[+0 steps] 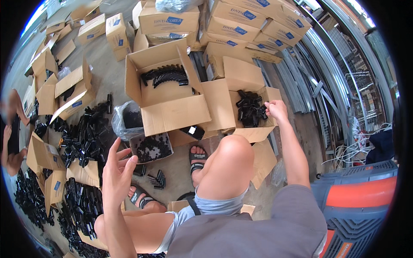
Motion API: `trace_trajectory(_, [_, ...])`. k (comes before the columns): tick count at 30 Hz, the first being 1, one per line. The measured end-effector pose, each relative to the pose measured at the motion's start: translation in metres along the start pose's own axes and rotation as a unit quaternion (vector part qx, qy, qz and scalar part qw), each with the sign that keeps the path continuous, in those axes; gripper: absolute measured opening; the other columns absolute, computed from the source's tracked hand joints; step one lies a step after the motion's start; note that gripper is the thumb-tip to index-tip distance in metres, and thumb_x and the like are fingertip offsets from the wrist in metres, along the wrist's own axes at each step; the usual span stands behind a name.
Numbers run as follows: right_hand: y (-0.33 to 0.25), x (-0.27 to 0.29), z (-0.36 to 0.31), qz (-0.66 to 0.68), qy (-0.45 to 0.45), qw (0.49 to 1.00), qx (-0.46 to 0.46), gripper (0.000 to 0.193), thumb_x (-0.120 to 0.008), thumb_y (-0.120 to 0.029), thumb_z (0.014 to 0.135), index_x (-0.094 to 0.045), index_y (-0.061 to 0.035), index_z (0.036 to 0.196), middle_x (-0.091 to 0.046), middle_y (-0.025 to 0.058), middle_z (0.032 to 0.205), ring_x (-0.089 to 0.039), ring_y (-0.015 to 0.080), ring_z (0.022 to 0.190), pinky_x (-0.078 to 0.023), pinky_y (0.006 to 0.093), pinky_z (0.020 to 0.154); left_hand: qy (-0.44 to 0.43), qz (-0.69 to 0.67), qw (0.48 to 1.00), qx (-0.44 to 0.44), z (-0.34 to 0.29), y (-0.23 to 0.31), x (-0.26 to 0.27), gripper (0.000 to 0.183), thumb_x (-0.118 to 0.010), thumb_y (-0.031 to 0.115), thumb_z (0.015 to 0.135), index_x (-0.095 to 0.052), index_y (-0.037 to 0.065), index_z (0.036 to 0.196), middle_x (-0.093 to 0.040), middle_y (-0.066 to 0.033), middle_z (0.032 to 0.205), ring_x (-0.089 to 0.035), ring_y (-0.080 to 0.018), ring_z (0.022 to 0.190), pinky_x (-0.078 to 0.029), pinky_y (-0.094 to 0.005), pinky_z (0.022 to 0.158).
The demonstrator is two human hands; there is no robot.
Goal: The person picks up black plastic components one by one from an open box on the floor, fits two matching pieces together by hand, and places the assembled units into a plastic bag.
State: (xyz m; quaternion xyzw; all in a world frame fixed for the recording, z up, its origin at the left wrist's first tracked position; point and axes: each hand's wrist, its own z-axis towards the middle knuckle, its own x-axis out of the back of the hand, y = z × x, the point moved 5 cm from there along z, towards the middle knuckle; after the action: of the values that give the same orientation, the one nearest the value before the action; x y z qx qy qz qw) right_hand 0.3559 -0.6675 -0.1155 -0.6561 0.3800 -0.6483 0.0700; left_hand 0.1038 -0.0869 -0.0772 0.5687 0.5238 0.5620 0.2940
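Observation:
My right hand (277,110) is closed at the right side of an open cardboard box (246,79). Its fingertips pinch a small black tubular part (263,112), whose exact kind is too small to tell. Beneath it in that box lies a loose heap of similar black parts (247,103). My left hand (117,170) is raised over the floor at the left, fingers apart and nothing in them. Closest to it is a small open box of tiny black pieces (152,147). Between the hands, a larger carton (174,109) holds black parts laid in a curved row (165,76).
Black parts (86,142) lie in big piles across the floor at the left, among open cartons (45,161). Another person's arm (19,107) shows at the far left. Stacked cartons (241,23) stand behind. Metal profiles (297,81) and an orange-and-grey plastic case (361,193) are at the right.

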Motion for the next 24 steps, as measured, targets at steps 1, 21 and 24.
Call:
trace_trajectory(1, [0.019,0.0,0.011,0.004,0.004,1.0,-0.002,0.024,-0.072,-0.023,0.094,-0.074,0.0008,0.089,-0.072,0.0085,0.074,-0.066,0.0136,0.058,-0.053,0.0284,0.057,-0.003,0.002,1.0,-0.005,0.001,-0.003,-0.003,0.069,-0.069,0.019,0.098,-0.036,0.004,0.156,-0.064,-0.0235,0.131,-0.071,-0.0286,0.109,-0.057,-0.0387,0.089])
trace_trajectory(21, [0.014,-0.138,-0.111,0.253,-0.045,0.962,0.092,0.04,-0.056,-0.035,0.106,-0.071,0.0002,0.093,-0.061,0.0018,0.06,-0.055,0.0077,0.051,-0.043,0.0247,0.051,0.076,-0.021,0.996,0.038,0.004,0.027,0.01,0.024,-0.062,0.018,0.103,-0.07,-0.004,0.098,-0.071,-0.0065,0.078,-0.065,-0.0079,0.067,-0.05,-0.023,0.062])
trace_trajectory(24, [-0.081,-0.173,-0.145,0.272,-0.114,0.945,0.142,0.052,-0.054,-0.045,0.106,-0.069,-0.0019,0.082,-0.05,-0.0021,0.053,-0.046,0.0057,0.045,-0.035,0.0249,0.046,0.163,-0.13,0.975,0.08,-0.002,0.002,-0.002,0.03,-0.066,0.027,0.102,-0.069,0.0,0.088,-0.064,-0.0015,0.065,-0.055,-0.0039,0.052,-0.038,-0.0205,0.047])
